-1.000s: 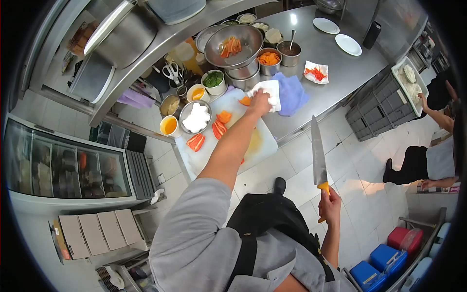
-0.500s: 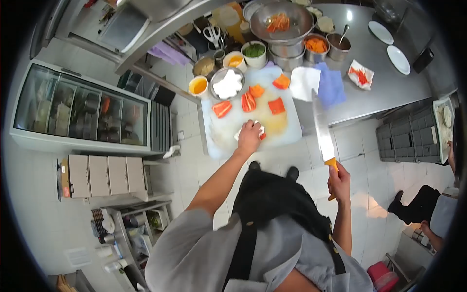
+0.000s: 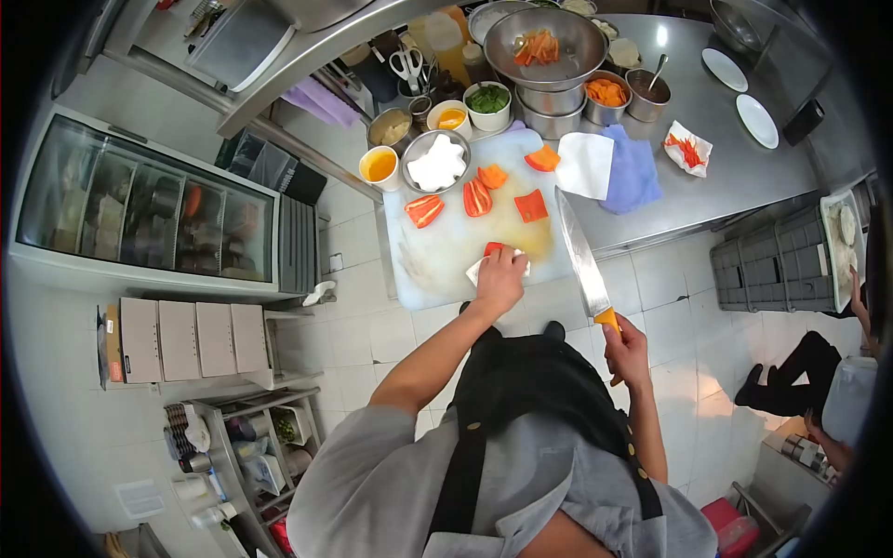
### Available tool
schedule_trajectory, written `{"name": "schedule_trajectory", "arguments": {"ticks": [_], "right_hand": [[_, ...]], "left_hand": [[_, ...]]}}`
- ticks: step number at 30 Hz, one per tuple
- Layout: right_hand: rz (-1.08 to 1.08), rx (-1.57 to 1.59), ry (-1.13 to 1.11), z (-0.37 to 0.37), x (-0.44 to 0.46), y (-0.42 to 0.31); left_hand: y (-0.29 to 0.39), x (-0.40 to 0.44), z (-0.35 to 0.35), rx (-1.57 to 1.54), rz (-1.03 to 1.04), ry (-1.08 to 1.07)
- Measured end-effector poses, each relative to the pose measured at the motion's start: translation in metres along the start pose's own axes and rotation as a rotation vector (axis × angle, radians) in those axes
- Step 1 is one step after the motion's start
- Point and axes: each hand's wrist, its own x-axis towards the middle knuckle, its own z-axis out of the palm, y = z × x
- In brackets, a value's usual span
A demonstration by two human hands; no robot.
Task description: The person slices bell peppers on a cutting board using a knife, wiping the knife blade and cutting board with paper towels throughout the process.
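Left hand point(image 3: 502, 279): curling narrowly over a white cloth point(image 3: 476, 271), touching a red pepper piece point(image 3: 493, 248) low on the cutting board point(image 3: 423, 265)
Right hand point(image 3: 626, 349): closing round the knife point(image 3: 580, 259), blade pointing upper left
Small metal bowl point(image 3: 410, 179): holding something white, left of centre
White tubs point(image 3: 488, 120): holding greens, orange contents
Large steel bowl point(image 3: 502, 42): holding orange strips, top centre

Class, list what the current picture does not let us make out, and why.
Head view: full shape of the red pepper piece and white wipe, hidden by the left hand.
Head view: part of the steel knife's yellow handle, inside the right hand.
Head view: the dark-trousered co-worker's head, cut off by the right edge.
Head view: contents of the glass-fronted fridge, too small.
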Motion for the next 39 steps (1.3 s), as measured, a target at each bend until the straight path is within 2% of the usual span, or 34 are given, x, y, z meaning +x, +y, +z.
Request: {"name": "schedule_trajectory", "arguments": {"ticks": [1, 2, 4, 6, 7, 8, 9, 10, 11, 13, 15, 16, 18, 20, 22, 23, 25, 27, 29, 32, 34, 37, 38, 39], "right_hand": [[-0.021, -0.008, 0.028, -0.001, 0.002, 0.0], [-0.037, -0.004, 0.062, 0.002, 0.001, 0.002], [-0.032, -0.087, 0.123, 0.004, -0.009, 0.01], [-0.151, -0.3, 0.239, 0.003, -0.001, 0.004], [-0.225, -0.436, 0.284, 0.004, -0.003, 0.004], [-0.397, -0.432, 0.347, 0.011, -0.001, 0.005], [-0.569, -0.43, 0.402, 0.02, 0.004, 0.005], [-0.619, -0.496, 0.395, 0.028, 0.008, -0.002], [-0.628, -0.491, 0.401, 0.04, 0.014, -0.008], [-0.773, -0.509, 0.367, 0.066, 0.031, -0.021], [-0.761, -0.524, 0.335, 0.099, 0.05, -0.025], [-0.735, -0.548, 0.303, 0.103, 0.053, -0.027], [-0.715, -0.589, 0.294, 0.099, 0.051, -0.037], [-0.678, -0.648, 0.263, 0.093, 0.042, -0.038], [-0.679, -0.644, 0.28, 0.083, 0.031, -0.033], [-0.674, -0.636, 0.298, 0.078, 0.027, -0.033], [-0.668, -0.661, 0.334, 0.071, 0.024, -0.04], [-0.667, -0.675, 0.387, 0.064, 0.023, -0.055], [-0.715, -0.685, 0.411, 0.057, 0.022, -0.072], [-0.805, -0.737, 0.488, 0.04, 0.035, -0.119], [-0.852, -0.784, 0.552, 0.029, 0.043, -0.152], [-0.891, -0.819, 0.648, 0.006, 0.042, -0.182], [-0.846, -0.844, 0.663, -0.003, 0.032, -0.182], [-0.792, -0.868, 0.676, -0.01, 0.023, -0.176]], "left_hand": [[0.003, 0.006, 0.006, 0.049, -0.098, -0.124], [-0.005, 0.015, 0.008, 0.049, -0.08, -0.127], [-0.026, 0.025, 0.005, -0.305, -0.178, -0.141], [-0.049, 0.041, -0.002, -0.746, -0.421, -0.005], [-0.073, 0.042, 0.011, -0.852, -0.394, 0.21], [-0.051, 0.046, -0.031, -0.979, -0.487, 0.31], [-0.032, 0.044, -0.043, -0.984, -0.471, 0.301], [-0.016, 0.038, -0.05, -1.159, -0.522, 0.42], [-0.004, 0.03, -0.05, -1.332, -0.568, 0.545], [0.035, 0.016, 0.002, -1.428, -0.726, 0.631], [0.048, 0.035, 0.025, -1.466, -0.729, 0.613], [0.055, 0.048, 0.021, -1.508, -0.747, 0.586], [0.047, 0.084, -0.014, -1.619, -0.684, 0.673], [-0.005, 0.117, -0.038, -1.301, -0.653, 0.792], [-0.017, 0.127, -0.089, -0.776, -0.465, 0.876], [-0.014, 0.12, -0.105, -0.781, -0.471, 0.881], [-0.007, 0.098, -0.123, -0.085, 0.049, 0.929], [0.007, 0.065, -0.068, -0.316, 0.13, 0.589], [0.087, 0.051, -0.097, -0.305, 0.614, 0.368], [0.098, 0.108, -0.094, -0.202, 0.677, 0.392], [0.088, 0.178, -0.107, -0.195, 0.715, 0.517], [0.064, 0.279, -0.134, -0.167, 0.62, 0.582], [0.054, 0.31, -0.139, -0.099, 0.596, 0.58], [0.033, 0.342, -0.131, -0.103, 0.44, 0.429]]}}
